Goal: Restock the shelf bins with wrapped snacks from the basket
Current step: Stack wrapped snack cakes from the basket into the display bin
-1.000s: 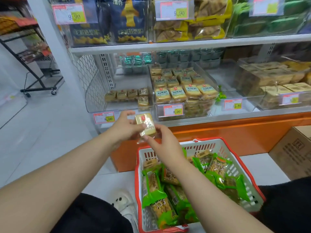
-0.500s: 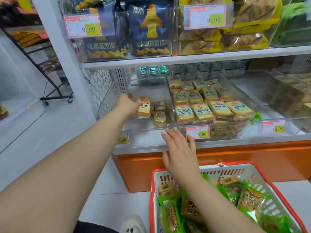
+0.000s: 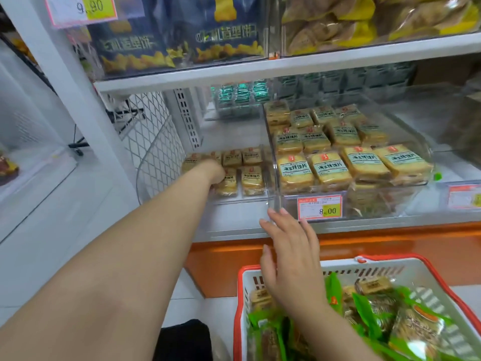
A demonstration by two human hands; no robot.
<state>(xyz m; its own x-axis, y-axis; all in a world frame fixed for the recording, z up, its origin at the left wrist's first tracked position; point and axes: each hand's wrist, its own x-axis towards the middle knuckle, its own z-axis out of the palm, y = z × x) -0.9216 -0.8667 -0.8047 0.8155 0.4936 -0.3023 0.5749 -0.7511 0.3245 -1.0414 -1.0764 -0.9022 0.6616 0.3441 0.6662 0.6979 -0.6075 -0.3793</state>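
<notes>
Since the earlier frame, the left hand has reached deeper into the left clear bin, carrying the wrapped snack it held down among the few yellow-brown packets that lie in two short rows on the bin floor; the view has also closed in on the shelf. Whether the fingers still grip that snack cannot be told, since the hand hides its own fingertips and the packet beneath them. Just to the right, touching the left bin's wall, the right clear bin is stacked full of green-labelled toast packets, with an 8.00 price tag on its front. Nearer the viewer, the right hand hovers open, fingers straight and slightly spread, its fingertips close to the shelf edge below the junction of the two bins; it holds nothing. Below it sits the red-rimmed basket, its white lattice walls enclosing green-wrapped snacks and several brown packets. Above, the upper shelf carries dark blue bags and yellow bags. An orange base panel runs beneath the lower shelf.
</notes>
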